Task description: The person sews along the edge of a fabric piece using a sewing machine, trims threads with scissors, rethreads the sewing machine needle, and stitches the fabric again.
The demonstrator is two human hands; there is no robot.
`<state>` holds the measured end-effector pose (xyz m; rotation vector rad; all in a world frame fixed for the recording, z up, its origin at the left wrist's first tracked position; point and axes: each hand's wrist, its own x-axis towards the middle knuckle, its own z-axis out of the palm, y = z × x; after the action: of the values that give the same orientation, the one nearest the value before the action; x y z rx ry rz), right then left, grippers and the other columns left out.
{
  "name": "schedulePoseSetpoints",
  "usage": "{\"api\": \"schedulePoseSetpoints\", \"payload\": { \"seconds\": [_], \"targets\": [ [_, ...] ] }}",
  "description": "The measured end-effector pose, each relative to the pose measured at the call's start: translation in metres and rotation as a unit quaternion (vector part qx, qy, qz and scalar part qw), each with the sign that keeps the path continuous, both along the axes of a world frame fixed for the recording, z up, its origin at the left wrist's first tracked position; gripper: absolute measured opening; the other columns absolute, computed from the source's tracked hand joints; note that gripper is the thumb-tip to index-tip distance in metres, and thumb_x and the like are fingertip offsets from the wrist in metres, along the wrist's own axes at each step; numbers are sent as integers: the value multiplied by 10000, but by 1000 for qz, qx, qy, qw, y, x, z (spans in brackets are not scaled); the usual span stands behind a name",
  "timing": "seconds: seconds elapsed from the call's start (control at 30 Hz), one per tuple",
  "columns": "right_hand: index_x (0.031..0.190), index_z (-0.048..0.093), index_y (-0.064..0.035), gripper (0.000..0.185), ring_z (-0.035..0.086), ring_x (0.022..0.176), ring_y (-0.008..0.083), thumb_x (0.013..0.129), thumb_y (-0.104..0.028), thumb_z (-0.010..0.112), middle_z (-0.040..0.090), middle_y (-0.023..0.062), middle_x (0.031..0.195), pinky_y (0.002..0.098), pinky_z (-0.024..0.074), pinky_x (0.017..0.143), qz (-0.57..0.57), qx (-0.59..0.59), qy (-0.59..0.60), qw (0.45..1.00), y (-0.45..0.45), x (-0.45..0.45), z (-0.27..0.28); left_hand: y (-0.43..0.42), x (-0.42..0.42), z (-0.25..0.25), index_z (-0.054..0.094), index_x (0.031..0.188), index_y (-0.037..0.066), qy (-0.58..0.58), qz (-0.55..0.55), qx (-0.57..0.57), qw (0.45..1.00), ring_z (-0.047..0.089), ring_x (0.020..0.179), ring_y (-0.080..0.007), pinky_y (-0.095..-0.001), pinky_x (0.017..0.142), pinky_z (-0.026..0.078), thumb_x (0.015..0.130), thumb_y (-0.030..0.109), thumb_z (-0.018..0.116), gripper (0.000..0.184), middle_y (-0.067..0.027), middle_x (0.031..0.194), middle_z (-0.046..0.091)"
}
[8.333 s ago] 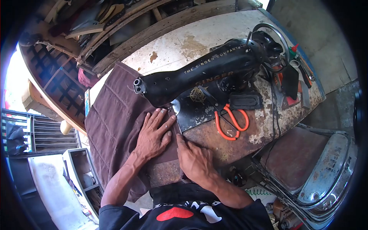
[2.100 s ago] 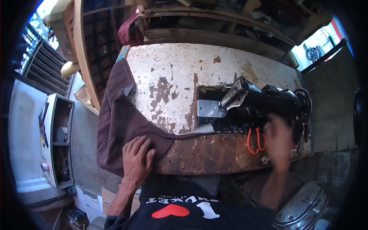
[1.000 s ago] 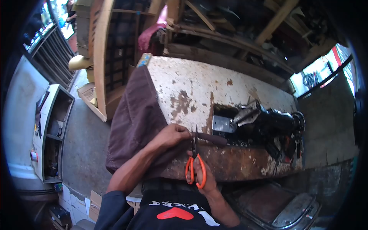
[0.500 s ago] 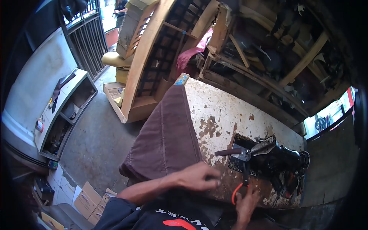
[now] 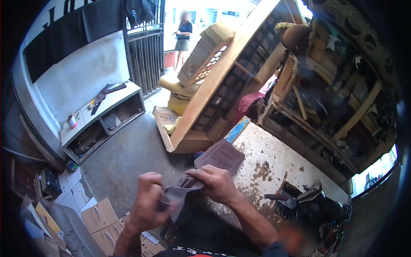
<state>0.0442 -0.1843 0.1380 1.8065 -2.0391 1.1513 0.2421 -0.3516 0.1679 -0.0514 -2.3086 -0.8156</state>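
A purple-brown cloth [image 5: 223, 156] with stitched seams stretches from the white worktable's corner toward my body. My left hand [image 5: 150, 201] is closed around one part of its edge. Close by, my right hand [image 5: 215, 184] pinches the same edge, and a short length of cloth spans the gap between both hands. To the right on the table stands a black sewing machine [image 5: 325, 210], with a narrow dark strip of cloth [image 5: 276, 197] at its needle end. An orange shape near the table's front is too blurred to name.
The worn worktable [image 5: 261, 143] has peeling paint. Beyond it lean a wooden furniture frame [image 5: 201, 109] and yellow foam [image 5: 177, 103]. A low shelf [image 5: 102, 122] lines the left wall; cardboard boxes [image 5: 100, 214] lie below left. A person [image 5: 184, 34] stands outside the gate.
My right hand has let go of the orange-handled scissors and now grips the cloth. Both hands have lifted the cloth's edge off to the left of the machine. My view has swung left.
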Motion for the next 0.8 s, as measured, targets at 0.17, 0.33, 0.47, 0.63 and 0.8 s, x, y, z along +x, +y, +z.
{"api": "schedulePoseSetpoints", "payload": {
  "seconds": [0.17,0.33,0.47,0.63,0.8],
  "targets": [
    [1164,730,-106,344,707,839,275,821,-98,734,676,70,883,412,581,701,63,28,57,996,-61,13,16,-45,85,-25,462,852,35,-99,151,166,970,575,889,-253,-342,848,486,739,-91,630,238,-137,1042,543],
    [1193,696,-142,277,722,935,305,926,-133,622,683,87,953,447,590,761,89,71,82,990,-107,15,2,-102,170,-14,568,986,55,166,322,174,915,555,1005,-151,-286,944,455,883,-170,551,248,-59,1062,571],
    [1253,681,-144,293,729,977,338,968,-128,616,733,108,1055,451,597,802,91,89,49,991,-127,6,-21,-173,297,14,604,1373,25,263,375,172,872,584,1248,-174,-328,1138,421,1000,-77,522,395,-70,1308,631],
    [1314,597,-71,334,747,991,351,988,-99,530,751,151,1140,464,613,791,180,13,59,982,-128,39,-10,-320,401,91,572,1435,-14,156,407,85,896,573,1312,-219,-356,1168,387,1067,81,549,381,-109,1408,617],
    [1264,565,-43,272,753,808,374,1007,-132,584,742,226,978,498,578,638,153,38,69,985,-106,87,78,-592,351,190,626,1440,40,37,380,-10,924,636,1251,-216,-334,1092,464,1047,275,612,459,-89,1388,678]
  ]
}}
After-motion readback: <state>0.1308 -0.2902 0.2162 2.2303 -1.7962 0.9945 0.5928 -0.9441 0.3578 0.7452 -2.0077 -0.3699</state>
